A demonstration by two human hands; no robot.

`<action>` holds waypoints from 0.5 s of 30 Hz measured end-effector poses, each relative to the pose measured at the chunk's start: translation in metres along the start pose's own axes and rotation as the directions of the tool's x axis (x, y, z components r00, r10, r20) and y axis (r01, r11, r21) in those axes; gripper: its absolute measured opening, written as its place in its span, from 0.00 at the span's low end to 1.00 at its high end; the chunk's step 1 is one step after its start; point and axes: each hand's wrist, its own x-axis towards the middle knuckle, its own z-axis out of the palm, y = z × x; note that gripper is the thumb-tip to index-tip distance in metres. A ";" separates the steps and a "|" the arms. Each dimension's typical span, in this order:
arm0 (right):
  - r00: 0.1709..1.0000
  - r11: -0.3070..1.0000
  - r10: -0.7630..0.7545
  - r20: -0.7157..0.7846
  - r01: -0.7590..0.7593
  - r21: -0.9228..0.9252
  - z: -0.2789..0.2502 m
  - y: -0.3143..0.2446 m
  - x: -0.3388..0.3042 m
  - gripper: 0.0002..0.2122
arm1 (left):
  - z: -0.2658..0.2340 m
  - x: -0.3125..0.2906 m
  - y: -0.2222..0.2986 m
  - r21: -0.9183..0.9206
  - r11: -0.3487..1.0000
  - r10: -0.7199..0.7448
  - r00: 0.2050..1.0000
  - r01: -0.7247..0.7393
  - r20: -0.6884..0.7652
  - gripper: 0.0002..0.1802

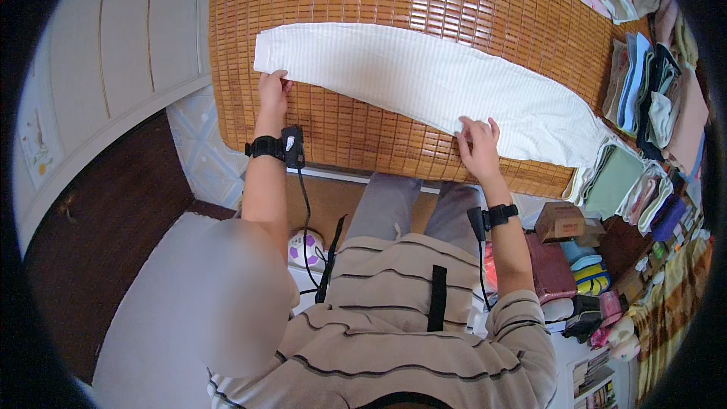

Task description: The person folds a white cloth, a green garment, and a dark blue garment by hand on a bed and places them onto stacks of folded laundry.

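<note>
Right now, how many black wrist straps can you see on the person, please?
2. The left strap is just behind the left hand; the right strap is just behind the right hand. Both are plainly visible.

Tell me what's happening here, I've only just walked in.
A person is handling a long white ribbed cloth garment, spread lengthwise across a brown slatted mat. The left-hand grip is at the near edge by the garment's narrow left end; the right-hand grip touches the near edge, right of its middle. Whether either pinches the cloth is unclear. To the right, a folded pale green cloth sits among other folded fabrics.
</note>
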 end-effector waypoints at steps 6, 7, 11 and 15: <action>0.981 0.981 0.188 0.041 -0.186 -0.064 -0.001 -0.011 0.016 0.16 | -0.012 0.021 -0.007 0.054 0.998 -0.029 0.989 0.037 -0.143 0.04; 0.980 0.979 0.194 0.038 -0.191 -0.077 0.001 -0.010 0.019 0.19 | -0.014 0.023 -0.003 0.036 0.998 -0.050 0.994 0.053 -0.101 0.08; 0.983 0.968 0.171 -0.072 -0.181 -0.176 0.001 -0.007 0.035 0.31 | 0.018 0.002 0.009 0.011 0.996 0.088 0.987 -0.087 -0.132 0.13; 0.955 0.920 0.281 0.094 -0.241 -0.310 -0.016 -0.013 0.066 0.46 | 0.008 0.008 0.017 0.100 0.994 -0.029 0.987 0.045 -0.160 0.16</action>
